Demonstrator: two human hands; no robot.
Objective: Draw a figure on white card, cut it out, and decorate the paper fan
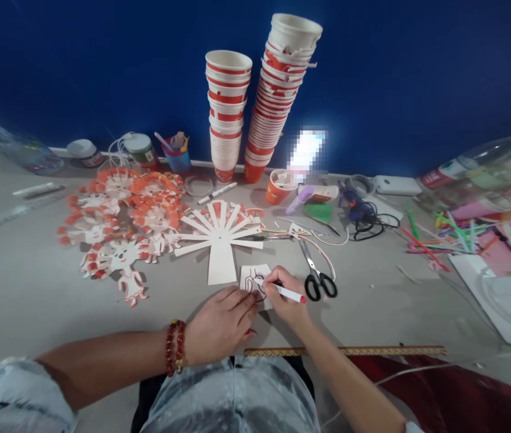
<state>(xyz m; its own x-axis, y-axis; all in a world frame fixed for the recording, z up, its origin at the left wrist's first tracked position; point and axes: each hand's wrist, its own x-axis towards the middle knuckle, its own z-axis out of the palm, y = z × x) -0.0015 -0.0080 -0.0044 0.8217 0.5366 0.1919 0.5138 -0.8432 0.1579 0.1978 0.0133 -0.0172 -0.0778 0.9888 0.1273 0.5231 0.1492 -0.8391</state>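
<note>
My right hand (286,305) pinches a white marker with a red end (290,294), its tip on a small white piece of paper (262,270). Dark reddish curved lines are drawn on that paper. Laid flat across its lower left edge, my left hand (221,322) steadies the paper with outstretched fingers. Just beyond lies a white cut-open paper cup (222,264) with strips fanned out. Black-handled scissors (313,272) rest to the right of my right hand. On the left are several overlapping paper figures with orange-red fringes, one of them a dress-shaped figure (130,285).
Two tall stacks of paper cups, a shorter stack (227,114) and a leaning stack (277,96), stand by the blue wall. A lit, blurred-out screen (307,153) is beside them. A purple glue stick (300,199), a glue gun (352,201) and coloured scraps (485,231) lie rightward.
</note>
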